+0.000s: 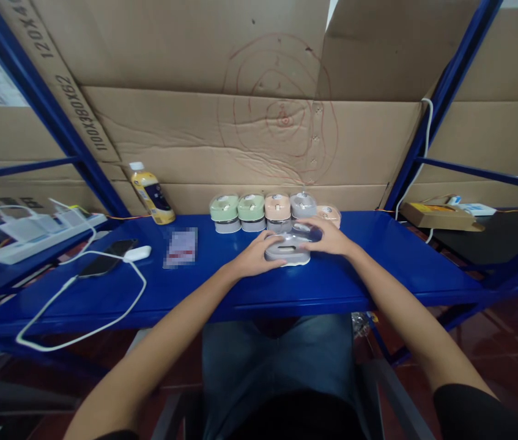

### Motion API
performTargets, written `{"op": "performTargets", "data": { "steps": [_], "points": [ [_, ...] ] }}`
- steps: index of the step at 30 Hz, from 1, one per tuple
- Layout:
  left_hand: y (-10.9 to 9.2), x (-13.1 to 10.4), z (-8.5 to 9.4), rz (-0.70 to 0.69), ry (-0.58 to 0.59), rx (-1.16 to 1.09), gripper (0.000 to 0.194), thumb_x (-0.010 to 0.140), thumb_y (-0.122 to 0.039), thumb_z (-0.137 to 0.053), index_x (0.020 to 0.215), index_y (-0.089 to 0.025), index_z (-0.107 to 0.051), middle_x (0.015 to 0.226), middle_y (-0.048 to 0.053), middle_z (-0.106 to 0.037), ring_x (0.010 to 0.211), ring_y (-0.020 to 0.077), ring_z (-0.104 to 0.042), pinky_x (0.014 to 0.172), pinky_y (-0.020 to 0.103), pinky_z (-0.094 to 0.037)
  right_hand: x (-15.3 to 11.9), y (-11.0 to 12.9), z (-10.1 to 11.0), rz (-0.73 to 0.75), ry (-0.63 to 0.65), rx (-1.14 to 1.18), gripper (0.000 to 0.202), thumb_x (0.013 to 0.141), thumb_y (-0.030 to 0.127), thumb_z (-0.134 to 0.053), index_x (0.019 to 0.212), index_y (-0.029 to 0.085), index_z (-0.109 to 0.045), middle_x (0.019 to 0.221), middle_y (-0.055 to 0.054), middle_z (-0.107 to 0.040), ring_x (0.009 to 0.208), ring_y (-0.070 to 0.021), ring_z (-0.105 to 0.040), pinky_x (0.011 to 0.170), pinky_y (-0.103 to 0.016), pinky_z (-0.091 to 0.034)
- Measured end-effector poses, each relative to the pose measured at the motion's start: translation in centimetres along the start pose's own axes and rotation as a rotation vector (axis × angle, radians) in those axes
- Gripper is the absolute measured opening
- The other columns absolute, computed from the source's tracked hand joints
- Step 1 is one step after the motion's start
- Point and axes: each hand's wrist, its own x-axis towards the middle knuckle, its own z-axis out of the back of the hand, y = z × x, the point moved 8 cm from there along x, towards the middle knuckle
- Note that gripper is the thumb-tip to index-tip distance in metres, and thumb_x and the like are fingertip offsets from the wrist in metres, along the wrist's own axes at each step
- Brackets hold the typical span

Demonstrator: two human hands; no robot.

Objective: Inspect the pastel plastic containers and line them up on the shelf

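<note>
Two hands [255, 255] [331, 237] holding grey case [287, 257], blue shelf [405, 250]

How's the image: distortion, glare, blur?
Head view: blue metal posts lean outward, likely wide-angle distortion; head view: pale reflections on the glossy grey plastic container; head view: two pale-green oval plastic containers too soft for fine detail; head view: pale-purple rectangular item pixelated past reading.

The head view looks forward and down at the blue table [332, 278].
</note>
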Motion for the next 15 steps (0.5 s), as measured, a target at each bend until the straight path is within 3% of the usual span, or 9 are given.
{"op": "performTargets", "data": {
  "steps": [6, 15],
  "points": [
    [2.3, 0.4, -0.9, 0.133, -0.089, -0.148, 0.123, 0.061, -0.055, -0.095, 0.159, -0.021, -0.029, 0.144, 0.020, -0.059, 0.133, 0.0418, -0.058, 0.110, 0.058, -0.049, 0.2, 1.5, -2.8, 0.081, 0.098, -0.042, 0.084, 0.068, 0.059, -0.088, 0.143, 0.029, -0.065, 0.132, -0.010, -0.067, 0.120, -0.0338, -0.066, 0.109, -0.053, -0.050],
    [2.5, 0.3, -1.4, 0.173, -0.064, -0.167, 0.133, 0.058, -0.058, -0.096, 0.163, -0.023, -0.021, 0.145, 0.022, -0.059, 0.137, 0.0453, -0.056, 0.111, 0.063, -0.046, 0.3, 0.7, -4.9, 0.055, 0.199, -0.120, 0.083, 0.074, 0.064, -0.084, 0.147, 0.032, -0.060, 0.133, -0.010, -0.064, 0.118, -0.0335, -0.065, 0.107, -0.055, -0.052]
  ]
}}
